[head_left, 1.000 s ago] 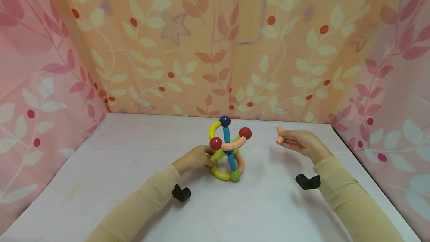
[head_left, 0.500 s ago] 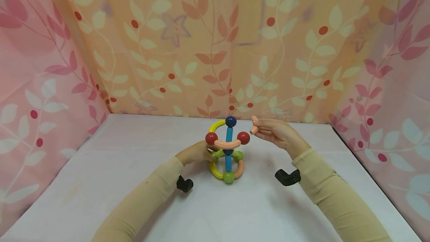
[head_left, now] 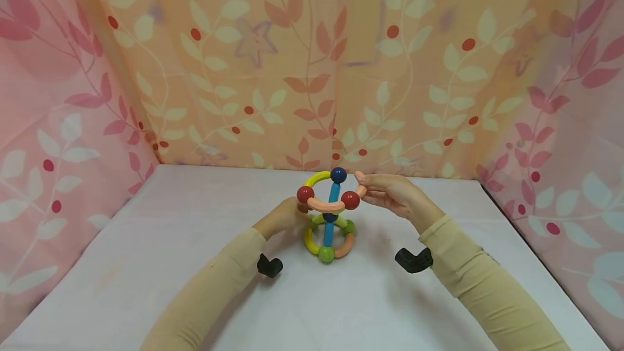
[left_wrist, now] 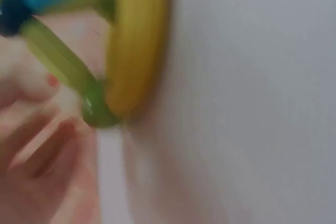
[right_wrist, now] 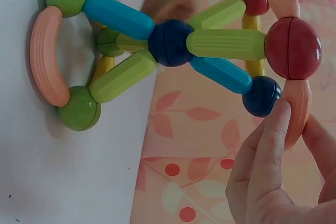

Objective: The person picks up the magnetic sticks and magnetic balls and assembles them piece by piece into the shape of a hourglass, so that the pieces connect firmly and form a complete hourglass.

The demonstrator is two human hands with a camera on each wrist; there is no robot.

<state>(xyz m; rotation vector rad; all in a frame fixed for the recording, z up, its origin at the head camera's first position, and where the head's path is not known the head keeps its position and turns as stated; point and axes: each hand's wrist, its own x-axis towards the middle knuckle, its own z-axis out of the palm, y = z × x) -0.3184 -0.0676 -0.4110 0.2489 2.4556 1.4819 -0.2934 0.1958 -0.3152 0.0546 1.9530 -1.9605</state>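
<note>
Rod-and-ball toy [head_left: 329, 215], mid-table: light, stiff, joints likely to pop apart. My left hand [head_left: 284, 220] grips its left side low; my right hand [head_left: 390, 194] pinches a peach curved piece [right_wrist: 295, 113] against the red ball [right_wrist: 292, 47].

A white table [head_left: 146, 264] is sitting under everything, its cloth lying smooth and pale. Curtains are hanging round it on three sides: an orange one [head_left: 302, 58] with cream leaves and red berries is covering the back, and pink ones [head_left: 53, 102] with the same leafy print are closing in left and right.
</note>
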